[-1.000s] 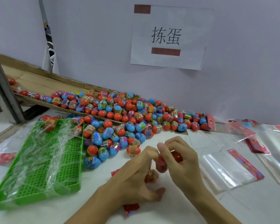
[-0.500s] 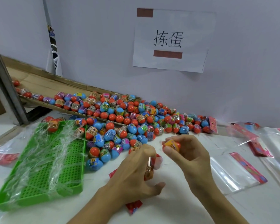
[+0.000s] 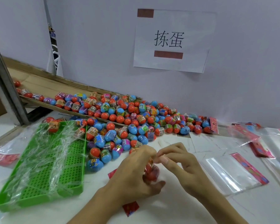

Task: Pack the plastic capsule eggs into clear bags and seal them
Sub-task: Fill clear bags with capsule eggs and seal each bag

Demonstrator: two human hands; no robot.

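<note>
the left hand (image 3: 132,173) sits near the front edge of the white table (image 3: 176,206), fingers curled round a small clear bag (image 3: 150,172) that stands upright in its grip, with red capsule eggs showing through the plastic. the right hand (image 3: 183,165) comes in from the other side and meets it at the top of the bag, thumb and forefinger pinched together on the bag's mouth, the other fingers loosely bent. motion blurs the fingertips, so i cannot tell exactly how the plastic is folded there. a red printed header (image 3: 131,207) of the bag pokes out below the left wrist, flat on the table.

just behind the hands lies a heap of loose capsule eggs (image 3: 120,131), orange and blue halves with printed wrap bands, spilling off a sloped cardboard chute (image 3: 44,88) that runs down from the left along the wall. the nearest eggs lie just beside the left knuckles.

to the left, a green perforated plastic tray (image 3: 44,172) lies on the table with crumpled clear film draped over it. to the right, an empty clear bag with a pink header strip (image 3: 233,172) lies flat, and more such bags (image 3: 265,143) lie scattered further right. on the wall above hangs a paper sign (image 3: 171,41) taped up with brown strips, bearing two chinese characters.
</note>
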